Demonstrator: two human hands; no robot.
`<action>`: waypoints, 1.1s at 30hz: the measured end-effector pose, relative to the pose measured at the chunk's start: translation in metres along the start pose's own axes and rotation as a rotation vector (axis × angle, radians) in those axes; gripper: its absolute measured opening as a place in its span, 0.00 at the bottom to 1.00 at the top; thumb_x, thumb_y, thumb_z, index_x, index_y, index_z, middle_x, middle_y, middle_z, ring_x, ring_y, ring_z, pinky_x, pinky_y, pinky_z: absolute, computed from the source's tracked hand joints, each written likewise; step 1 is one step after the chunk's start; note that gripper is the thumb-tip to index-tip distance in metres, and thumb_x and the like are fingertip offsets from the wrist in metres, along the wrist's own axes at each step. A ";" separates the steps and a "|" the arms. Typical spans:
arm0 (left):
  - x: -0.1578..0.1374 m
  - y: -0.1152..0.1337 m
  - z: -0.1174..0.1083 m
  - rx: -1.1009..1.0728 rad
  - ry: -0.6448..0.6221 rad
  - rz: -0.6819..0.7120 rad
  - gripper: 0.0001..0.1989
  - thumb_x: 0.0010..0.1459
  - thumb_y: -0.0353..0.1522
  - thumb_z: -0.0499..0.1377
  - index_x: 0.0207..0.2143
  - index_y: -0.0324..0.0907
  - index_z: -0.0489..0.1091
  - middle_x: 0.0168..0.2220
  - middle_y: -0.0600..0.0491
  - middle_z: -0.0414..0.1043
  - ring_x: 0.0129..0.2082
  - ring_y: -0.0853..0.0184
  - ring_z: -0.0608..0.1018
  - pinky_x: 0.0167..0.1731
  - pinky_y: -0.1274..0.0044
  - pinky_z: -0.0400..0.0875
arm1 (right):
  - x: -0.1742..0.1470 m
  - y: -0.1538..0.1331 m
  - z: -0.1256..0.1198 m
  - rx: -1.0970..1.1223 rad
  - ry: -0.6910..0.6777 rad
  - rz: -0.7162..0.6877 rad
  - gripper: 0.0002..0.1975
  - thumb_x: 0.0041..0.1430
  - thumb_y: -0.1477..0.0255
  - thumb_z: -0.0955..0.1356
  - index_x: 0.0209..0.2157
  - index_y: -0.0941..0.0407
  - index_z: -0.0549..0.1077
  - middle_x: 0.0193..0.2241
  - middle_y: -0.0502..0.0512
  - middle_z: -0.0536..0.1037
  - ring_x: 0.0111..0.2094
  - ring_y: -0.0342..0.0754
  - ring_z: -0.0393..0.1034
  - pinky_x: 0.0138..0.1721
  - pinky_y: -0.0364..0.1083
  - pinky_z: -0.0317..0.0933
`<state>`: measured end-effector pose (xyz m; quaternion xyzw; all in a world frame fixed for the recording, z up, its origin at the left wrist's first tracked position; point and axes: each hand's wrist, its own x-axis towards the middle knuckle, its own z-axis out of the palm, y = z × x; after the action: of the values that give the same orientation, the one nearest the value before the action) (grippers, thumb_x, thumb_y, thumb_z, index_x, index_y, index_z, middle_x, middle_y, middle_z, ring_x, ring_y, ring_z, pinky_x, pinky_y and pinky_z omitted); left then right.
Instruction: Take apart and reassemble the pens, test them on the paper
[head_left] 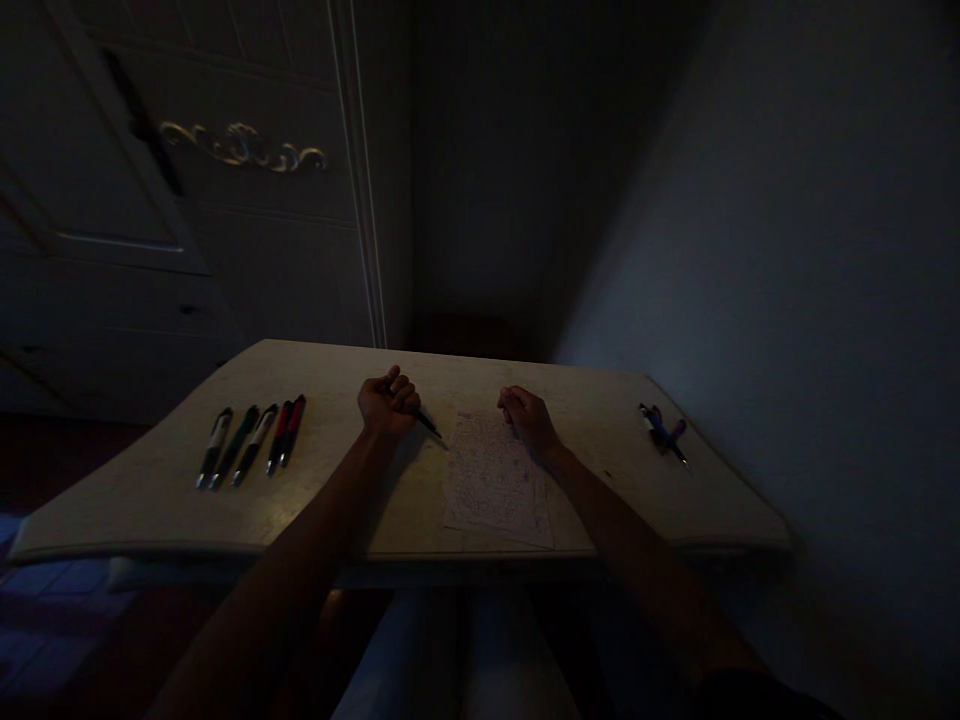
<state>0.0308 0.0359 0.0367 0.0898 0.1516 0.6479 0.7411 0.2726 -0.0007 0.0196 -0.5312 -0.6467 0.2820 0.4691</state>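
Observation:
My left hand point(388, 402) is closed palm-up around a dark pen point(427, 422), whose tip points down and right toward the edge of a sheet of paper point(491, 490). Scribbled lines cover most of that sheet, which lies flat on the table. At the paper's upper right corner rests my right hand point(527, 415), its fingers curled together. Whether anything is between those fingers is hidden in the dim light.
On the left of the pale table point(330, 500), several pens point(255, 445) lie in a slanting row. A small pile of pens point(664, 435) lies crossed near the right edge. A wall point(787, 250) rises at the right, a cabinet point(277, 250) behind at the left.

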 end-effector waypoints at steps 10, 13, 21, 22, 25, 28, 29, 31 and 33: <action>-0.002 0.000 0.000 -0.006 -0.015 0.008 0.06 0.53 0.27 0.48 0.25 0.41 0.61 0.16 0.61 0.51 0.10 0.77 0.53 0.09 0.83 0.46 | 0.000 0.001 -0.001 -0.023 -0.022 -0.011 0.22 0.61 0.52 0.60 0.26 0.55 0.68 0.17 0.47 0.64 0.20 0.42 0.59 0.23 0.42 0.54; -0.003 0.000 0.001 -0.003 -0.014 0.006 0.06 0.54 0.27 0.48 0.24 0.41 0.60 0.16 0.60 0.52 0.10 0.77 0.53 0.10 0.83 0.46 | 0.000 0.001 0.000 -0.028 -0.028 -0.019 0.21 0.62 0.54 0.60 0.25 0.55 0.68 0.16 0.46 0.64 0.20 0.42 0.60 0.24 0.42 0.54; -0.001 -0.001 -0.001 -0.018 -0.006 0.025 0.06 0.53 0.30 0.48 0.25 0.40 0.62 0.18 0.60 0.52 0.11 0.77 0.55 0.11 0.82 0.48 | -0.002 -0.001 0.001 0.003 -0.037 0.012 0.21 0.62 0.53 0.60 0.26 0.55 0.68 0.17 0.46 0.64 0.18 0.41 0.57 0.21 0.41 0.52; -0.001 -0.001 -0.002 -0.022 -0.016 0.027 0.06 0.53 0.31 0.49 0.25 0.40 0.62 0.18 0.60 0.52 0.11 0.77 0.55 0.11 0.82 0.48 | -0.002 -0.001 0.001 0.002 -0.037 0.008 0.21 0.62 0.54 0.60 0.26 0.55 0.68 0.17 0.46 0.64 0.18 0.41 0.57 0.21 0.41 0.52; 0.000 -0.001 -0.004 -0.054 -0.026 0.027 0.07 0.52 0.31 0.48 0.24 0.40 0.62 0.18 0.60 0.52 0.11 0.77 0.55 0.11 0.82 0.49 | -0.002 0.000 0.001 -0.009 -0.043 -0.001 0.21 0.62 0.54 0.60 0.26 0.55 0.68 0.17 0.46 0.65 0.18 0.41 0.58 0.21 0.41 0.52; 0.000 -0.001 -0.004 -0.078 -0.018 0.028 0.06 0.50 0.30 0.47 0.25 0.40 0.62 0.18 0.59 0.52 0.11 0.76 0.55 0.11 0.81 0.49 | -0.002 0.001 0.001 -0.010 -0.048 0.002 0.21 0.62 0.54 0.60 0.27 0.55 0.68 0.17 0.46 0.65 0.18 0.40 0.57 0.21 0.41 0.52; 0.000 -0.001 -0.004 -0.079 -0.018 0.028 0.06 0.50 0.30 0.47 0.25 0.40 0.62 0.18 0.59 0.53 0.12 0.75 0.55 0.11 0.81 0.49 | -0.002 0.001 0.001 -0.009 -0.050 0.000 0.21 0.62 0.54 0.60 0.27 0.56 0.68 0.17 0.46 0.65 0.18 0.40 0.57 0.21 0.40 0.52; 0.000 -0.001 -0.003 -0.079 -0.022 0.030 0.06 0.49 0.30 0.47 0.26 0.40 0.62 0.18 0.58 0.53 0.12 0.75 0.56 0.11 0.81 0.49 | -0.002 0.001 0.001 -0.012 -0.050 -0.007 0.21 0.63 0.54 0.60 0.27 0.56 0.68 0.17 0.45 0.64 0.18 0.40 0.57 0.22 0.40 0.52; 0.000 -0.001 -0.003 -0.081 -0.022 0.032 0.06 0.49 0.30 0.47 0.26 0.40 0.62 0.18 0.59 0.52 0.12 0.74 0.55 0.11 0.81 0.48 | -0.002 0.000 0.001 -0.014 -0.052 -0.008 0.21 0.63 0.54 0.60 0.26 0.56 0.68 0.17 0.45 0.64 0.18 0.40 0.57 0.22 0.40 0.52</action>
<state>0.0309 0.0351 0.0334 0.0693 0.1156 0.6642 0.7353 0.2722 -0.0027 0.0184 -0.5243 -0.6627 0.2897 0.4495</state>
